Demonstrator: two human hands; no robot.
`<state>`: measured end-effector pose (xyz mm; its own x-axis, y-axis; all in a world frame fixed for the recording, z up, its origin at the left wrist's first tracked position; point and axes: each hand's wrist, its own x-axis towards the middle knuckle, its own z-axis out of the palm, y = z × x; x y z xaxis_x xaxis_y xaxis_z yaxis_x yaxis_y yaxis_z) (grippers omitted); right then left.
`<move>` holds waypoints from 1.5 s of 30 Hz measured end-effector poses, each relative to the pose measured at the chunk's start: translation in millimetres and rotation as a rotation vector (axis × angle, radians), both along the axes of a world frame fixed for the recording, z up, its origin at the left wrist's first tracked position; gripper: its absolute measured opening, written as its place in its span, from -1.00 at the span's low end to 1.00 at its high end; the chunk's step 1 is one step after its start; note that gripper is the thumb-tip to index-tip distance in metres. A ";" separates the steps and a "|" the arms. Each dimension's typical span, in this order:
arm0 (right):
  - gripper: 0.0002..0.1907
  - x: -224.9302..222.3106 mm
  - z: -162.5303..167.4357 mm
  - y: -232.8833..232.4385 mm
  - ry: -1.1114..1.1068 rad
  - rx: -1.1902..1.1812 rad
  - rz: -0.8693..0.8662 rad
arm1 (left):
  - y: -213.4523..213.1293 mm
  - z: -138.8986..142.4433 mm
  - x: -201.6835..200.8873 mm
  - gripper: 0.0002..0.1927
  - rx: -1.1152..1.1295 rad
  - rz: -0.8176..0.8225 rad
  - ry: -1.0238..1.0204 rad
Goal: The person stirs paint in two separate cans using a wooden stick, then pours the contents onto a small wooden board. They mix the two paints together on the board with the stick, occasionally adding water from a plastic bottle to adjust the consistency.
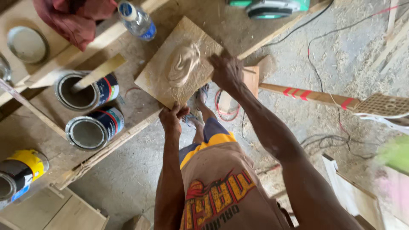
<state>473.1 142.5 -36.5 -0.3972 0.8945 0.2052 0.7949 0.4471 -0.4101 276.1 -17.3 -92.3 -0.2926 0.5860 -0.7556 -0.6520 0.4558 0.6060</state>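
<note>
A square wooden board (159, 79) is tilted over the bench edge, with a mound of pale putty (183, 64) on its top face. My left hand (171, 118) grips the board's near corner. My right hand (226, 70) is closed on its right edge. Both arms reach forward from my body. Below the board I see my feet in sandals (200, 102) on the dusty floor.
Two open paint cans (87, 127) stand on the workbench at left, one holding a wooden stir stick (100, 70). A yellow-labelled can (19, 172), a plastic bottle (137, 19), a red cloth (72, 17), a lid (27, 44), cables and a red-striped pole (311, 96) lie around.
</note>
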 end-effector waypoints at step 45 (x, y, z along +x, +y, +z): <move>-0.84 12.0 43.8 -25.7 0.049 -0.366 -0.126 | 216.6 98.8 -46.0 0.13 0.505 -0.167 1.232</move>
<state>485.2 116.9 7.2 -0.2775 0.9531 -0.1207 0.8095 0.1643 -0.5636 230.1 199.3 6.5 -0.5191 0.8159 0.2547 0.4776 0.0297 0.8781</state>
